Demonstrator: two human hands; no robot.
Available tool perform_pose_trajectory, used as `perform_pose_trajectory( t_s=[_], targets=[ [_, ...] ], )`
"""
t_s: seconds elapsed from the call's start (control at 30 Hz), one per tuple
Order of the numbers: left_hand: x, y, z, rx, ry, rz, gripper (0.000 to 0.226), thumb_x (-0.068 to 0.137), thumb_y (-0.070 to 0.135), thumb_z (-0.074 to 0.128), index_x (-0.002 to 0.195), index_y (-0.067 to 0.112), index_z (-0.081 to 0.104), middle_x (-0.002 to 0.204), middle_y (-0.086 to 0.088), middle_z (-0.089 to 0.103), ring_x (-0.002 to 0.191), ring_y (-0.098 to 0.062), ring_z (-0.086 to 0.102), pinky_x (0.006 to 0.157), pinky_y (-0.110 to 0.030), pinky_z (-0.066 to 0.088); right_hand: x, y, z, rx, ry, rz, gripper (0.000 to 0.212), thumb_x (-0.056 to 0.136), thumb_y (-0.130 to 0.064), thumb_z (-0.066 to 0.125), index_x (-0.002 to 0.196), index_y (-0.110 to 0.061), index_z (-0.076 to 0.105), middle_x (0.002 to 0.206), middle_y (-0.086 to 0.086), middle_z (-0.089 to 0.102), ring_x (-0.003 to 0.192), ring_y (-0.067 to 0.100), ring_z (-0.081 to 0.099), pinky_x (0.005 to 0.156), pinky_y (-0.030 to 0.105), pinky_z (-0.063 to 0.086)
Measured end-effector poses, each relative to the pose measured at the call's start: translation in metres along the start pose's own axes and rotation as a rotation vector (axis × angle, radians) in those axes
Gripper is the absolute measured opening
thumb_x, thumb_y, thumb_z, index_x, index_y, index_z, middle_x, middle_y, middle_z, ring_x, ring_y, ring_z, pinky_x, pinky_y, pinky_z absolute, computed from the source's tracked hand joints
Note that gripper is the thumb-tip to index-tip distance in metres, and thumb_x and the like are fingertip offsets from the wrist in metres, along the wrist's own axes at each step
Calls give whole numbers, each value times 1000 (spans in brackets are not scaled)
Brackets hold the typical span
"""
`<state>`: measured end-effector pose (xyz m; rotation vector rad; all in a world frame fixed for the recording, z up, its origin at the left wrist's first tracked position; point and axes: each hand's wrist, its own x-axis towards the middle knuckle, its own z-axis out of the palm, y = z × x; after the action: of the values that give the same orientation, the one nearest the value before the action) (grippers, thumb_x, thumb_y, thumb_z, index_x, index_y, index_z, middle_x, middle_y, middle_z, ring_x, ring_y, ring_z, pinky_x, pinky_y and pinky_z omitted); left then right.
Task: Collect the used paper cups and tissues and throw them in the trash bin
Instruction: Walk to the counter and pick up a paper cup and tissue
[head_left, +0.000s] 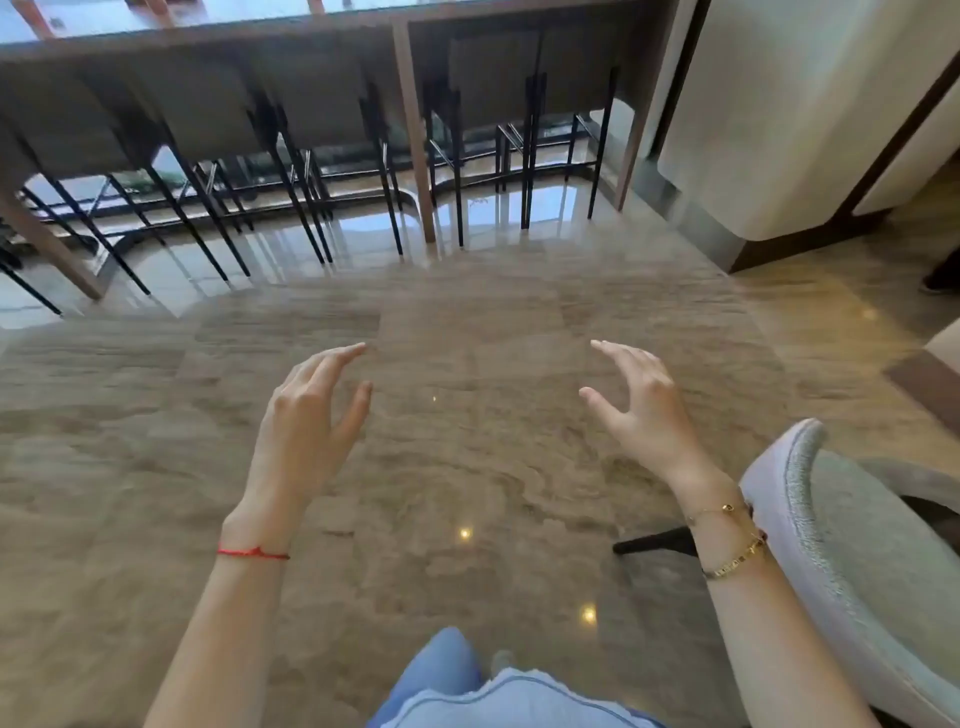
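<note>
Reaching out over a polished beige stone floor (467, 467), both hands hang in the air with nothing in them. The left hand (306, 415) has its fingers loosely spread and gently bent, palm turned inward; a red string (253, 553) circles its wrist. The right hand (641, 405) mirrors it, grip released, thumb apart from the fingers, with gold bracelets (732, 540) on the wrist. A wide bare stretch of floor lies between and ahead of the hands. At the right edge, the curved back of a grey upholstered chair (831, 545) sits just beside the right forearm. Far ahead, a long tabletop (208, 31) crosses the upper edge, with dark-legged stools (291, 171) tucked under it. A pale rounded wall (769, 130) rises at upper right. Blue jeans (467, 691) show at the bottom edge. No paper cups, tissues or trash bin can be seen from this view.
</note>
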<state>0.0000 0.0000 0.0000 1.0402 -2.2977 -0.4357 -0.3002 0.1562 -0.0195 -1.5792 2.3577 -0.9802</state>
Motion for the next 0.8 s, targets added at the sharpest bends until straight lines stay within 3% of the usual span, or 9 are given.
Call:
perform_pose_trajectory(
  t_s=[0.2, 0.43, 0.57, 0.8],
  targets=[
    [14, -6, 17, -1, 9, -41, 40, 94, 26, 58, 132, 16, 55, 129, -3, 59, 124, -20, 50, 104, -38, 42, 23, 14, 6, 4, -15, 30, 50, 88, -25, 67, 134, -12, 52, 134, 4, 55, 131, 20, 42, 111, 41, 33],
    [82, -28, 51, -10, -24, -84, 40, 93, 23, 58, 132, 14, 55, 129, -4, 59, 124, -20, 50, 104, -40, 42, 95, 44, 27, 13, -29, 46, 49, 88, -26, 67, 134, -15, 52, 132, 1, 56, 130, 18, 42, 111, 34, 32],
    [149, -52, 80, -15, -39, -91, 40, 94, 24, 58, 133, 16, 54, 130, -2, 58, 125, -18, 50, 105, -42, 42, 168, 66, 47, 21, -16, 50, 48, 88, -24, 67, 132, -15, 53, 131, -1, 57, 129, 17, 42, 107, 19, 26],
    [326, -88, 120, -9, -39, -69, 41, 94, 25, 57, 134, 18, 53, 131, -1, 57, 126, -18, 49, 105, -41, 41, 343, 98, 63, 6, -8, 31, 48, 87, -26, 67, 132, -17, 53, 130, -2, 57, 128, 15, 43, 105, 18, 26]
  ],
)
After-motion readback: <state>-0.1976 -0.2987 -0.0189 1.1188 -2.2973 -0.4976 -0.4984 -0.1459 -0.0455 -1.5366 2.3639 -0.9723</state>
